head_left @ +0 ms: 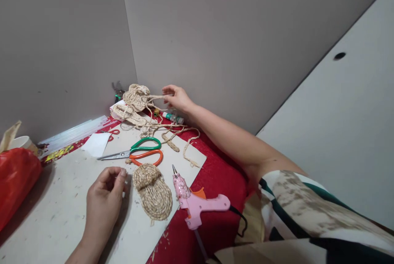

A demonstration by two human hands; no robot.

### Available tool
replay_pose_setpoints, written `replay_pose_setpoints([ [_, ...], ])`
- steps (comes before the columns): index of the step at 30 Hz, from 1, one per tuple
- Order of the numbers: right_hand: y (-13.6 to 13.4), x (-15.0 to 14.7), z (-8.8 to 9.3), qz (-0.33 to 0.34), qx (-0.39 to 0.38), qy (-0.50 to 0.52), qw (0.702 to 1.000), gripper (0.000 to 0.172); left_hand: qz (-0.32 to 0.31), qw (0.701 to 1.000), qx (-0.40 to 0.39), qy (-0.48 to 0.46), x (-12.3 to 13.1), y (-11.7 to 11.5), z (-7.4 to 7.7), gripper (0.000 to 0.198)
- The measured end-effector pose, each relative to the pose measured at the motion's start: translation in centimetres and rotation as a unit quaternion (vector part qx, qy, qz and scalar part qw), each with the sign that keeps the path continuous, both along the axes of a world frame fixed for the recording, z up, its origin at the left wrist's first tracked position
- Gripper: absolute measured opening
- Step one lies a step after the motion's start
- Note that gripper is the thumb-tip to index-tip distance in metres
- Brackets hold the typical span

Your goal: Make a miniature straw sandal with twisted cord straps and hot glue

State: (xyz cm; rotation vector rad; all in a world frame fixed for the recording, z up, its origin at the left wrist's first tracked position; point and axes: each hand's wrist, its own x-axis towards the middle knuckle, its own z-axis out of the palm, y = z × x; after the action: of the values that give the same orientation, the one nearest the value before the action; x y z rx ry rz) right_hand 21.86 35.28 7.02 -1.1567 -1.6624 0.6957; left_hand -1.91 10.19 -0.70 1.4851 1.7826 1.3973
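My right hand reaches to the far corner and pinches a strand of straw rope that leads from a pile of woven straw slippers. My left hand rests on the white board, fingers curled in with the thumb touching them; what they hold, if anything, is too small to see. Just right of it lies a small woven straw slipper. Scissors with green and orange handles lie above the slipper.
A pink glue gun lies on the red cloth with its nozzle toward the slipper. Loose straw rope and a glue tube sit near the wall. A red bag, a paper cup and clear glue sticks are at left.
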Motion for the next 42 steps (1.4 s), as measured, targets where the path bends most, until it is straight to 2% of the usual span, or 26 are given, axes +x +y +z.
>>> replay_pose_setpoints([
  [3,-1.7,-0.4,0.1,0.009,0.032,-0.013,0.999,0.032,0.018,1.0,0.002,0.0,0.2,0.0,0.3,0.03],
  [6,-5.8,-1.1,-0.1,0.063,0.063,-0.02,0.996,0.02,0.024,1.0,0.017,0.007,0.5,-0.4,0.6,0.034],
  [7,-7.5,-1.4,-0.3,0.118,0.065,-0.028,0.991,0.013,0.025,0.999,0.024,0.013,0.6,-0.6,0.7,0.036],
  [8,-9.3,-1.7,-0.6,0.247,0.058,-0.045,0.966,0.015,0.024,0.999,0.035,0.024,0.8,-0.8,0.8,0.038],
  [9,-11.1,-2.0,-0.9,0.315,0.047,-0.058,0.946,0.017,0.017,0.998,0.049,0.041,0.9,-1.1,0.8,0.04],
  [11,-14.2,-2.4,-1.6,0.393,0.031,-0.069,0.916,0.018,-0.009,0.991,0.094,0.092,1.1,-1.5,0.8,0.045],
  [13,-16.2,-2.7,-2.3,0.497,-0.029,-0.066,0.865,0.023,-0.049,0.976,0.151,0.152,1.2,-1.7,0.6,0.051],
  [15,-17.0,-2.8,-2.9,0.539,-0.085,-0.026,0.838,0.022,-0.083,0.958,0.194,0.196,1.2,-1.8,0.4,0.059],
  [19,-16.5,-2.8,-3.6,0.565,-0.196,0.047,0.8,0.022,-0.118,0.938,0.231,0.232,0.8,-1.6,0.1,0.076],
  [24,-16.0,-2.2,-3.8,0.623,-0.262,0.031,0.736,0.027,-0.161,0.92,0.245,0.259,1.0,-1.5,0.4,0.09],
  [30,-16.3,-1.7,-4.5,0.624,-0.302,0.03,0.72,0.027,-0.189,0.888,0.291,0.302,1.6,-1.5,1.1,0.104],
  [35,-16.7,-1.6,-4.7,0.632,-0.371,0.018,0.68,0.028,-0.203,0.883,0.295,0.305,1.8,-1.7,1.0,0.111],
  [37,-17.1,-1.5,-4.5,0.628,-0.374,0.017,0.682,0.027,-0.211,0.885,0.293,0.293,1.8,-1.7,0.8,0.113],
  [40,-17.9,-1.1,-3.8,0.61,-0.306,0.013,0.73,0.016,-0.21,0.894,0.286,0.274,1.9,-1.7,0.6,0.11],
  [42,-18.4,-0.9,-3.3,0.616,-0.262,-0.003,0.743,0.012,-0.204,0.897,0.283,0.272,2.0,-1.7,0.5,0.108],
])
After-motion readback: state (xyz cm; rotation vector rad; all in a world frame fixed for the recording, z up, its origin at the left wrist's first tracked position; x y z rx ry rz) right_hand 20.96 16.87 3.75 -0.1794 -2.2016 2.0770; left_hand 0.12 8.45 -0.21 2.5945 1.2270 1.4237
